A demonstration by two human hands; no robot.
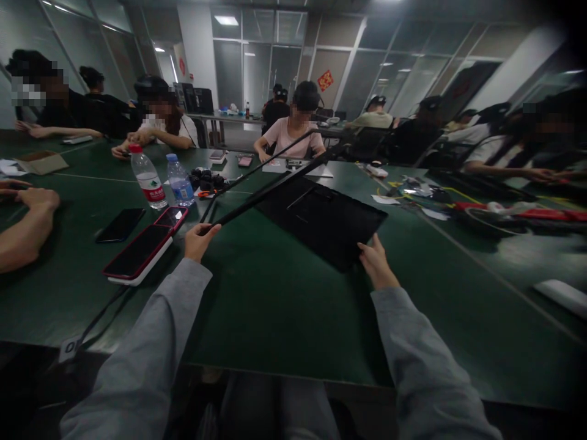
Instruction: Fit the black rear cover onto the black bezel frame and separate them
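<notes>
Above the green table (275, 318), my left hand (200, 242) grips the near end of a long black bar-like edge (257, 197) that slants up to the right. My right hand (376, 263) pinches the near right corner of a flat black panel (321, 226). Bar and panel overlap near the panel's far side; whether they are joined I cannot tell. A thinner black strip (261, 166) runs beyond the bar. Left of my left hand lies a red-edged handheld device (142, 247) with a white underside.
A red-capped bottle (149, 180), a blue-capped bottle (180, 183) and a black phone (120, 225) are at the left, near another person's hand (34, 214). Cables and red parts (527, 212) lie right. A person in pink (298, 137) sits opposite.
</notes>
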